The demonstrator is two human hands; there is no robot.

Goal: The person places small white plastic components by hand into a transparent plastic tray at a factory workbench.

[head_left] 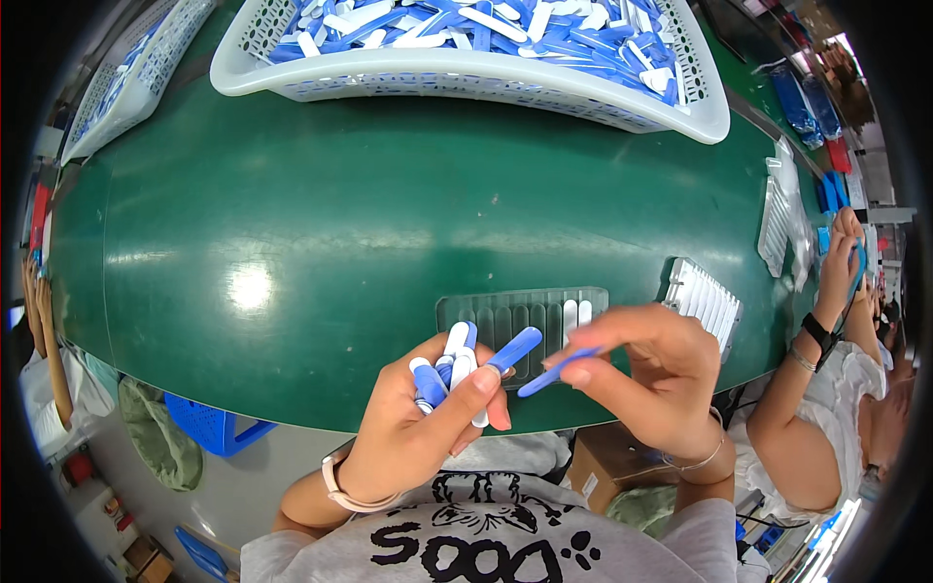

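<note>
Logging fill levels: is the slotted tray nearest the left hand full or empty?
Neither: the tray is part-filled, white pieces at right, bare slots beside them.

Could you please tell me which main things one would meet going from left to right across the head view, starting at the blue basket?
Blue basket, left hand holding several blue and white pieces, right hand holding one blue piece, ridged translucent tray, a co-worker's hand.
</note>
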